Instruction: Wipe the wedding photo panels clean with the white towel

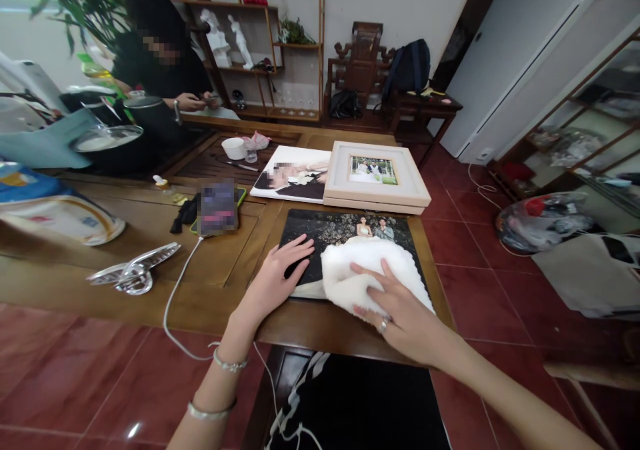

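Observation:
A dark photo print (310,227) showing two people in wedding clothes lies flat near the front edge of the wooden table. My left hand (283,270) rests on its left side with the fingers stretched out and holds nothing. A fluffy white cloth (360,263) covers much of the print's lower right part. My right hand (395,307) presses down on this cloth, its fingers sunk into the folds. Just behind the print are a light wood picture frame (417,190) with a small wedding photo and another photo print (295,153) lying partly beside it.
To the left lie a phone (219,209) on a white cable, a silver folded metal object (135,270) and a blue-and-white packet (55,203). A white cup (234,148) stands farther back. Across the table a person (160,57) sits with a phone in their hands.

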`<state>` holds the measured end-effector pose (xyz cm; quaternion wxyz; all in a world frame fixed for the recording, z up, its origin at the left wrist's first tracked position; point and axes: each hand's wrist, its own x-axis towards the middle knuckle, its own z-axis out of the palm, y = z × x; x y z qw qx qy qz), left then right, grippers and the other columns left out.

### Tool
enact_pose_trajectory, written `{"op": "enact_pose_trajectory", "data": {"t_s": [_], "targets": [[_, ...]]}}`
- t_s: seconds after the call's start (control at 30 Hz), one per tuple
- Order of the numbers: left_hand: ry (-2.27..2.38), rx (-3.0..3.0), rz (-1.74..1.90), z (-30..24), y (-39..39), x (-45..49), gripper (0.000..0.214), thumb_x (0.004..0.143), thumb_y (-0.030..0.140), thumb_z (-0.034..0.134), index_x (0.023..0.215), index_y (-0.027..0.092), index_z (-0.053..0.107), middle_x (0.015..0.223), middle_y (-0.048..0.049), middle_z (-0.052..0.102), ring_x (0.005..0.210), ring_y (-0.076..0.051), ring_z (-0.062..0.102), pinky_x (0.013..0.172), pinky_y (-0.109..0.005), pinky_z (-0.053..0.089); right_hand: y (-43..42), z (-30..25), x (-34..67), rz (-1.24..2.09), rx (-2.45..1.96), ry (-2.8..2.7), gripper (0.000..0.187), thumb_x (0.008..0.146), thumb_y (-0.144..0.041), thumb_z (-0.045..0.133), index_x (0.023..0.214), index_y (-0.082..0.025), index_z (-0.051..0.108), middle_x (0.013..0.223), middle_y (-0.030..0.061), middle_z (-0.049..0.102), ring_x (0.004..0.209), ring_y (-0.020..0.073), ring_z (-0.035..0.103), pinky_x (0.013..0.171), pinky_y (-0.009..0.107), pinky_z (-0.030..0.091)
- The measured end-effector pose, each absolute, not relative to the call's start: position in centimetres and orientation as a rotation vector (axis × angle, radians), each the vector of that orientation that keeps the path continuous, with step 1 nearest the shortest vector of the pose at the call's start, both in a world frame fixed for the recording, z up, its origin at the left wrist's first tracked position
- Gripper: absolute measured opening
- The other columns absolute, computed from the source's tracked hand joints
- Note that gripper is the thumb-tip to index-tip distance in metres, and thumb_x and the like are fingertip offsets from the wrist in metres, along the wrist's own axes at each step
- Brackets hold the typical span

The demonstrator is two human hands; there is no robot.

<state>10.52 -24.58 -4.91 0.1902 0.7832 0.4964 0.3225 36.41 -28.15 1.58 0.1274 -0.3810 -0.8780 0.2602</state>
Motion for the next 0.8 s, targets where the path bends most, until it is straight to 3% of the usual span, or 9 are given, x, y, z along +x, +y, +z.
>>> {"op": "enact_pose_trajectory", "data": {"t_s": [0.17,0.27,0.37,0.47,0.63,0.8], "targets": [[1.389,2.201,0.931,-5.1,-24.5,10.5,0.030,0.095,0.027,0.047,0.121,0.026,0.063,0.131,-0.0051,0.062,0.132,-0.024,0.047,0.108,-0.052,0.036,-22.6,1.2,35.5,0.677,-1.157,-2.492,0.029,0.099,-0.036,0.038,0.093,-0.020,0.061,0.127,0.0112,0.062,0.132,0.0298,0.045,0.115,0.062,0.010],[1.392,2.197,0.932,-5.1,-24.5,10.5,0.030,0.095,0.028,0.048,0.121,0.026,0.063,0.130,-0.0052,0.062,0.132,-0.024,0.047,0.108,-0.052,0.036,-19.4,0.8,34.8,0.577,-1.226,-2.429,0.033,0.099,-0.039,0.037,0.085,-0.019,0.059,0.112,0.0106,0.068,0.114,0.0302,0.059,0.113,0.060,0.016],[1.390,2.200,0.929,-5.0,-24.5,10.4,0.030,0.095,0.028,0.048,0.121,0.027,0.063,0.130,-0.0054,0.062,0.132,-0.024,0.047,0.108,-0.053,0.035,-18.1,0.4,34.4,0.512,-1.257,-2.386,0.036,0.099,-0.042,0.036,0.079,-0.020,0.057,0.101,0.0091,0.070,0.106,0.0291,0.062,0.112,0.059,0.019],[1.390,2.199,0.929,-5.0,-24.5,10.4,0.030,0.096,0.027,0.047,0.121,0.027,0.063,0.131,-0.0055,0.062,0.132,-0.024,0.047,0.109,-0.053,0.034,-19.2,0.2,34.4,0.525,-1.237,-2.383,0.033,0.100,-0.039,0.036,0.085,-0.020,0.058,0.114,0.0100,0.067,0.118,0.0299,0.056,0.112,0.063,0.013],[1.371,2.194,0.944,-5.1,-24.5,10.5,0.030,0.095,0.027,0.047,0.122,0.027,0.062,0.131,-0.0057,0.062,0.132,-0.024,0.047,0.108,-0.053,0.036,-23.9,0.5,34.9,0.604,-1.199,-2.451,0.029,0.100,-0.034,0.038,0.081,-0.020,0.056,0.132,0.0163,0.058,0.140,0.0287,0.032,0.112,0.066,0.008],[1.379,2.197,0.932,-5.1,-24.5,10.5,0.030,0.095,0.027,0.047,0.121,0.027,0.063,0.131,-0.0054,0.062,0.132,-0.024,0.047,0.109,-0.053,0.034,-29.1,0.9,35.4,0.648,-1.162,-2.527,0.020,0.097,-0.026,0.044,0.086,-0.018,0.060,0.142,0.0191,0.048,0.141,0.0288,0.029,0.112,0.068,0.008]]}}
